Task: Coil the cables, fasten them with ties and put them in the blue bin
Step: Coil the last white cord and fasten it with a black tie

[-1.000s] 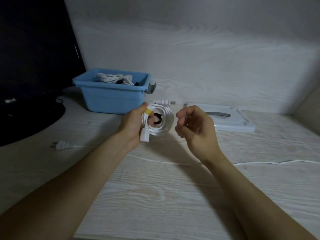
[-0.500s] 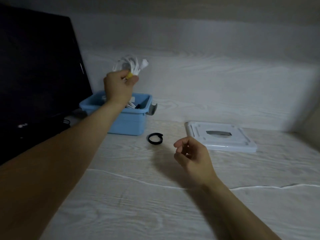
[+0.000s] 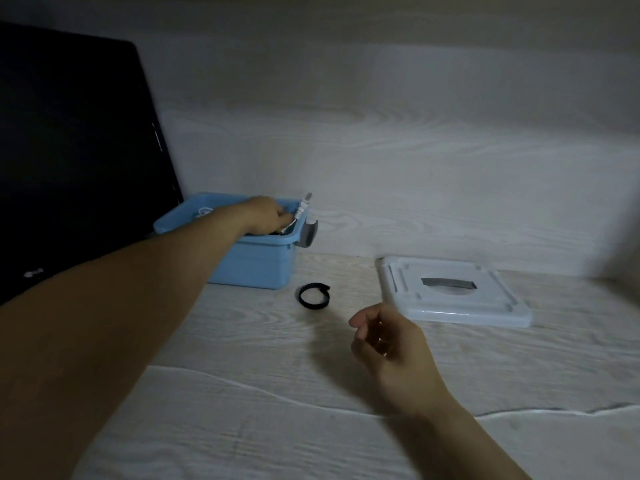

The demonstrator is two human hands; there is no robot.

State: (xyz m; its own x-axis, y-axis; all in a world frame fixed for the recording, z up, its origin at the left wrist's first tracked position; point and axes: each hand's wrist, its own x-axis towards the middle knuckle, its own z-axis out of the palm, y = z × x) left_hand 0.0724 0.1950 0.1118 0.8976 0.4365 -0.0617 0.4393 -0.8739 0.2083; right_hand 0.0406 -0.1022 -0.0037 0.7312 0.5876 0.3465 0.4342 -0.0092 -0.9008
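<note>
So the person's left hand [image 3: 265, 216] is down inside the blue bin [image 3: 249, 261] at about 10 o'clock on the counter [image 3: 242, 393], fingers curled around a white cable bundle [image 3: 296, 216] that's mostly hidden by the hand and the bin wall. Only one end pokes out, a connector tip sticking up over the bin's right rim and pointing toward roughly 1 o'clock, so that visible bit runs on a slant from low-left to high-right; which way the coil itself lies, can't tell. Looks like this bundle is basically delivered and just needs letting go. There's a glimpse of more white cable [image 3: 204, 213] at the bin's far left, so probably at least one is already stowed. What's left: a long loose white cable [image 3: 242, 384] runs across the counter nearly 9-to-3, passing behind the right wrist, not coiled at all. A black tie loop [image 3: 313, 296] sits just beside the bin's front right corner, unused, likely meant for that one. The right hand [image 3: 388, 344] hovers near centre, loosely curled, its grip holding nothing. The bin's white lid [image 3: 450, 296] lies flat at 2 o'clock, and a dark monitor [image 3: 76, 161] stands at the left.
</note>
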